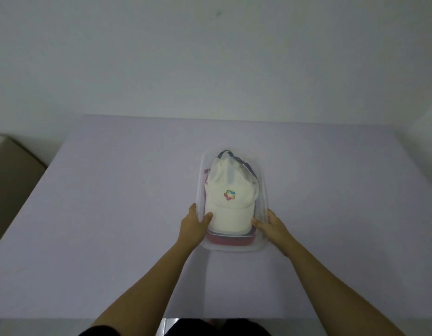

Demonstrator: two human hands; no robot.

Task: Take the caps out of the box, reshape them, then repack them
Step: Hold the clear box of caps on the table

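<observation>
A clear plastic box [263, 187] stands in the middle of the table. A white cap [228, 204] with a small multicoloured logo lies on top inside it, brim towards me. Under it a red cap [230, 240] shows at the near end, and a dark blue cap [228, 152] peeks out at the far end. My left hand [193, 223] is at the box's near left corner, thumb on the white cap's brim and fingers outside the wall. My right hand [270, 225] mirrors it at the near right corner, thumb touching the brim.
The pale lilac table [113, 214] spreads wide on all sides of the box. A brown cardboard box [11, 170] stands on the floor beyond the table's left edge. A plain wall rises behind the table.
</observation>
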